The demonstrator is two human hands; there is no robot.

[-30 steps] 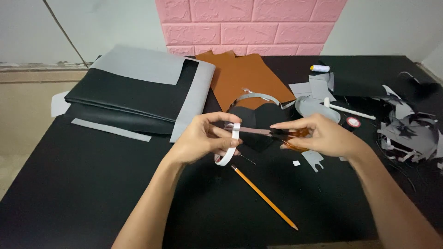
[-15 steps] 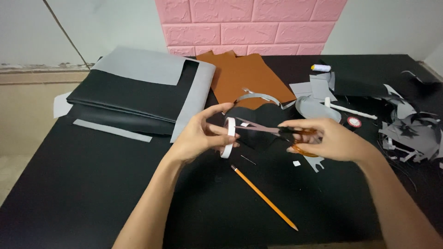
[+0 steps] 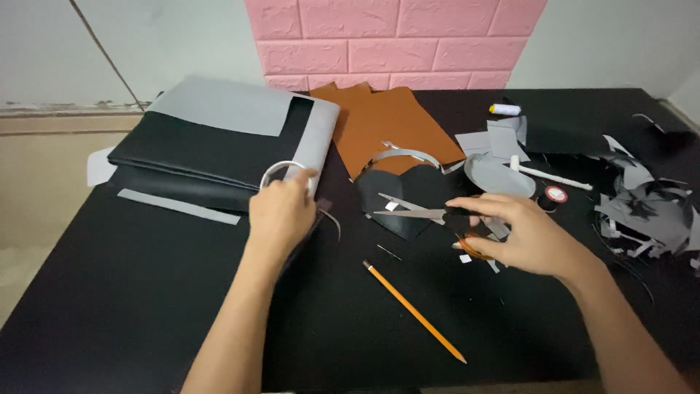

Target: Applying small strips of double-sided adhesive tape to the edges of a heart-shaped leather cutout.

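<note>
My left hand (image 3: 281, 214) pinched a curled grey-white strip loop (image 3: 278, 172) between its fingertips, holding it over the edge of the folded black-and-grey sheet stack (image 3: 211, 146) at the table's left. My right hand (image 3: 521, 237) gripped the orange-handled metal scissors (image 3: 423, 214), blades parted and pointing left above a dark cut-out piece (image 3: 408, 193). A yellow pencil (image 3: 413, 311) lay on the black table (image 3: 109, 306) between my arms, a brown sheet (image 3: 386, 124) behind.

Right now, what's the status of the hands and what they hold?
Left hand holds a curled grey strip. Right hand grips open scissors. Pencil lies between the arms on the table.
</note>
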